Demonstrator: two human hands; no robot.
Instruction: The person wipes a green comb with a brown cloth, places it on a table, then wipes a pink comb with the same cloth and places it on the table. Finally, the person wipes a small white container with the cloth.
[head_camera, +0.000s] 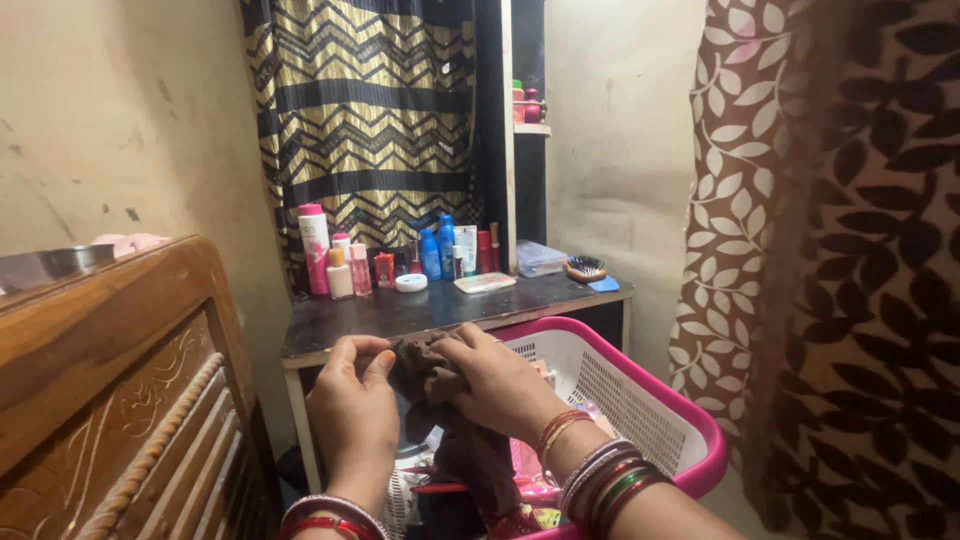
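Dark brown crumpled cloth (430, 368) gripped by both left hand (352, 400) and right hand (500, 385) above pink-rimmed white plastic laundry basket (640, 400), probably mid-sorting, more clothes left inside.

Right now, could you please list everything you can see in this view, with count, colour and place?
dark brown cloth: one, held in both hands above the basket
laundry basket: one, white with pink rim, lower right
dresser table: one, dark top, centre
bottles and tubes: about ten, pink, blue, red, white, at the table's back
hairbrush: one, brown, table's right end
clear box: one, beside the hairbrush
wooden bed frame: one, brown, left
curtain: one, brown leaf print, right
left hand: bangled, gripping cloth
right hand: bangled, gripping cloth
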